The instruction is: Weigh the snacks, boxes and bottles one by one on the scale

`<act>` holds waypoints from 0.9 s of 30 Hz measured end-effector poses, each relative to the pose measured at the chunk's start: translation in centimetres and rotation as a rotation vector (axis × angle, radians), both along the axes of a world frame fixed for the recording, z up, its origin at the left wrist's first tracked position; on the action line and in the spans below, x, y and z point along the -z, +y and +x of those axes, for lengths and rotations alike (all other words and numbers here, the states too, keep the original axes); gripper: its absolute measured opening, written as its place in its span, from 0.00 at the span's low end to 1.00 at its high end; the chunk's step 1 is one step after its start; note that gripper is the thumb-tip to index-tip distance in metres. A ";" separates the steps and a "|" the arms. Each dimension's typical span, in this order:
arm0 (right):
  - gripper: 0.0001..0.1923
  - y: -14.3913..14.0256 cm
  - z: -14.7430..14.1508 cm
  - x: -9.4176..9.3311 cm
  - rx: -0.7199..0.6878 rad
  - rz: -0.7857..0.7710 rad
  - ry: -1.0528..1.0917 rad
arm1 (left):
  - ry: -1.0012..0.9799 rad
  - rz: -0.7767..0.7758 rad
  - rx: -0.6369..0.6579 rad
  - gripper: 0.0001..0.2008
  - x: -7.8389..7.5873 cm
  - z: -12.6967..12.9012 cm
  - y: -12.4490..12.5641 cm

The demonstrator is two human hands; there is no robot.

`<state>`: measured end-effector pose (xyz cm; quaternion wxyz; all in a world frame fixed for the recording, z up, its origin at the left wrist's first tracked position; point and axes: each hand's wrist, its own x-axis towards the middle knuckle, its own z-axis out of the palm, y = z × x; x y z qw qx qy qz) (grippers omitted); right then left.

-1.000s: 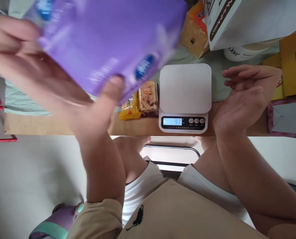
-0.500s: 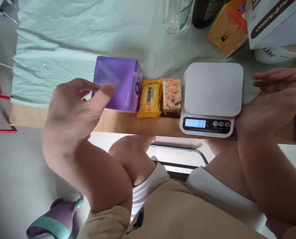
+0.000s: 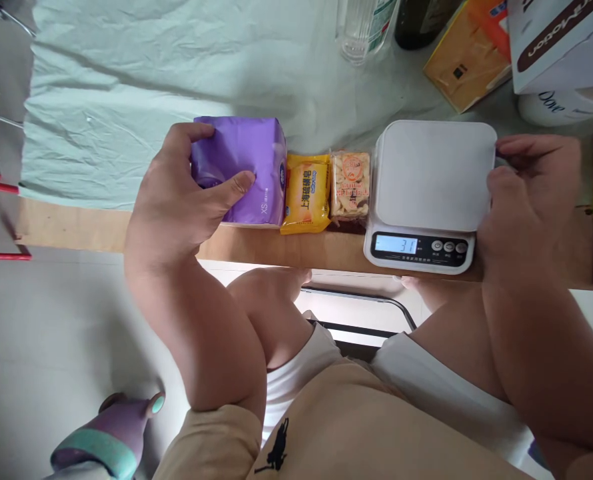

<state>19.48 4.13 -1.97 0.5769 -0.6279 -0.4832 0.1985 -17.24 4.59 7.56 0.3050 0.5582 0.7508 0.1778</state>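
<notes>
The left hand [image 3: 176, 200] is closing its fingers over the near end of the purple pack [image 3: 241, 170], thumb pressing on the top face and the other fingers curling round the far left corner, so the soft pack is being gripped from above while it is resting on the table, left of the frame's middle. The pack is lying flat at the left end of a tight row: just beside it, touching on its right, a yellow packet [image 3: 305, 193] is lying, then a clear snack packet [image 3: 349, 187], and then the white kitchen scale [image 3: 434, 177], all lined up along the wooden table edge [image 3: 76, 230], which keeps them within easy reach and in order. The right hand [image 3: 531, 200] is cupping the right side of the scale, fingers narrow and bent against its upper right corner, thumb on the edge of the bare platform, seemingly steadying it; it is clamping nothing loose. The scale's display is glowing with a reading, though nothing is sitting on the platform. Farther out, a pale green cloth [image 3: 151, 80] is covering the table, and in the upper right an orange box [image 3: 469, 57], a white box [image 3: 561, 40] and bottles are standing crowded together.
</notes>
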 end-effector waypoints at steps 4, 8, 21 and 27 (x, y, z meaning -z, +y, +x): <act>0.17 -0.1 1.0 0.7 -0.119 0.057 -0.096 | 0.069 0.166 -0.020 0.37 0.3 0.5 0.0; 0.15 -0.9 0.6 -0.2 -0.125 0.111 -0.311 | 0.093 0.713 0.270 0.22 -0.5 3.9 -0.6; 0.14 -1.7 0.1 -2.5 -0.183 0.191 -0.380 | 0.496 -0.102 0.668 0.17 0.0 14.3 4.3; 0.10 -2.3 1.7 -2.4 -0.162 0.140 -0.309 | 0.560 -0.066 0.750 0.14 0.8 14.4 2.7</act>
